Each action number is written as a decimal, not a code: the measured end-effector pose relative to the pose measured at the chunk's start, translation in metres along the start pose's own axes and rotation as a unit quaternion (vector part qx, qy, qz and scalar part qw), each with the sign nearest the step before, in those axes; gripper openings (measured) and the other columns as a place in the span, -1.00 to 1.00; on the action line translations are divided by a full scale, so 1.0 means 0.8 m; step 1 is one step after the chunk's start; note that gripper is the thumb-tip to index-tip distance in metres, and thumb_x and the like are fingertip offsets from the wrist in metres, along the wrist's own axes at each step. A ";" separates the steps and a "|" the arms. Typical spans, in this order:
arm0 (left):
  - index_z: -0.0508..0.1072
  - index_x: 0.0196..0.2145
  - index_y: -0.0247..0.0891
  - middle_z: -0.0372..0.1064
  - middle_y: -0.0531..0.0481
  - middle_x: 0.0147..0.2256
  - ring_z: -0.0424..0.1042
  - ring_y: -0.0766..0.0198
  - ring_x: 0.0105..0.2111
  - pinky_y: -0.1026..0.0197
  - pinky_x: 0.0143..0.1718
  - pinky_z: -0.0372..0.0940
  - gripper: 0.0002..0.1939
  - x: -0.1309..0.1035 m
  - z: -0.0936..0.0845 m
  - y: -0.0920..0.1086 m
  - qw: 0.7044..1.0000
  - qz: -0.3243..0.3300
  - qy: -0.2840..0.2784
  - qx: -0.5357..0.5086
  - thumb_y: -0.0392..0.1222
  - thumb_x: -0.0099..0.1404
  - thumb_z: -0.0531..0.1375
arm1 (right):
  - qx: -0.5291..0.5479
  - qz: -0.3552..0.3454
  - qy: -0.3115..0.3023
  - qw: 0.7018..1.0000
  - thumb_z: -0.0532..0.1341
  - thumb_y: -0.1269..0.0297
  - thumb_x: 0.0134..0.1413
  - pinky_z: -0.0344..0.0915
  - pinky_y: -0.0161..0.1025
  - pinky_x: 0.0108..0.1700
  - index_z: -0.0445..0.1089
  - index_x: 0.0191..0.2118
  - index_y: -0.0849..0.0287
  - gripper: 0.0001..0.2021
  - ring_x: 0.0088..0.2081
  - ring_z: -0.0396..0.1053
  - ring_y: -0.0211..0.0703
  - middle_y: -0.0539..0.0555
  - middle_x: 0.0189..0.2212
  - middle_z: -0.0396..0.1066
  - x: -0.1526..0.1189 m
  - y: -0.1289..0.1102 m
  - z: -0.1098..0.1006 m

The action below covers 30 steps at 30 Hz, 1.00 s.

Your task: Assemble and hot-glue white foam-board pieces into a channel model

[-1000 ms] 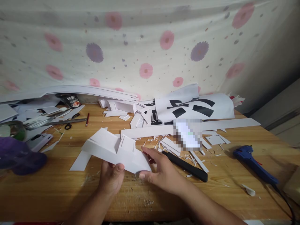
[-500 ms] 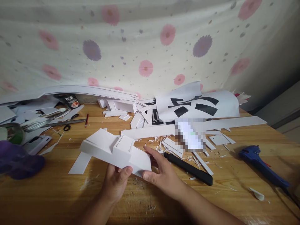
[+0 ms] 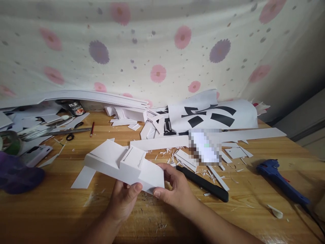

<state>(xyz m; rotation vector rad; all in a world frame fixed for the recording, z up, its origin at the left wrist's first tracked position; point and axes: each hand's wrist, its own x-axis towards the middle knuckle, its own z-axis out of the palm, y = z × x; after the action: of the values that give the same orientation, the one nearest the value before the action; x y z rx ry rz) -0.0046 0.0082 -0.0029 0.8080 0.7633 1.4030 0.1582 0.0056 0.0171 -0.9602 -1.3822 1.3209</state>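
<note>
Both my hands hold a white foam-board model (image 3: 106, 152) above the wooden table, tilted with its left end farther away. A small raised box stands on its middle. My left hand (image 3: 125, 198) grips the near lower edge, thumb on the front face and the other fingers hidden beneath. At the right end, my right hand (image 3: 177, 189) pinches the model, its thumb on the near corner and its fingers at the far side. Under the model's left end lies a white strip (image 3: 83, 178). Just beyond my right hand is a black utility knife (image 3: 203, 184).
A blue glue gun (image 3: 279, 181) with a cord lies at the right, near a white scrap (image 3: 275, 211). Scissors (image 3: 76, 130), a red pencil (image 3: 92, 129) and a purple object (image 3: 20, 174) are at the left. Farther back are white offcuts (image 3: 127, 115) and a printed paper sheet (image 3: 243, 113).
My right hand's fingers have bent in closer against the model's right end. The model is still in both hands, and the view has shifted slightly.
</note>
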 end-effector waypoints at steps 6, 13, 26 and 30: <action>0.27 0.13 -0.05 0.42 -0.10 0.01 0.34 -0.13 0.06 -0.11 0.01 0.32 -0.19 0.011 -0.001 0.014 0.999 0.032 0.011 -0.029 0.07 -0.07 0.41 | 0.007 0.031 -0.003 0.999 0.40 -0.04 -0.28 0.30 -0.12 -0.17 0.35 -0.14 0.17 -0.43 -0.22 0.37 -0.04 0.11 -0.27 0.43 0.002 0.001 -0.007; 0.31 0.11 -0.10 0.44 -0.11 0.00 0.35 -0.09 0.06 -0.12 0.08 0.29 -0.24 0.018 0.002 0.016 0.996 0.064 0.057 -0.034 -0.03 -0.05 0.41 | 0.102 0.062 -0.024 0.993 0.38 -0.09 -0.21 0.16 0.00 0.10 0.13 0.11 0.10 -0.23 0.08 0.25 0.04 0.20 0.03 0.30 0.001 0.009 -0.009; 0.36 0.07 -0.06 0.44 -0.06 0.01 0.30 -0.03 0.11 -0.09 0.11 0.26 -0.34 0.014 0.006 0.020 0.998 0.058 0.012 -0.030 -0.07 0.00 0.39 | 0.091 0.020 0.023 0.995 0.40 -0.03 -0.24 0.28 -0.04 -0.04 0.26 -0.10 0.07 -0.43 -0.10 0.34 -0.02 0.10 -0.18 0.39 0.005 0.007 -0.006; 0.38 0.05 -0.03 0.44 -0.04 0.01 0.31 0.01 0.10 -0.02 0.09 0.29 -0.35 0.017 0.000 0.021 0.998 0.062 -0.004 -0.023 -0.04 -0.03 0.41 | 0.077 -0.002 0.048 0.996 0.38 -0.03 -0.24 0.28 -0.01 -0.03 0.27 -0.08 0.08 -0.42 -0.09 0.36 0.02 0.12 -0.17 0.42 0.007 0.007 -0.012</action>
<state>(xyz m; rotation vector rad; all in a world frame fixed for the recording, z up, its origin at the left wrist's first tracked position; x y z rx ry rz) -0.0133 0.0216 0.0111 0.8369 0.6816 1.5210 0.1658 0.0141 0.0120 -0.9040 -1.1923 1.3396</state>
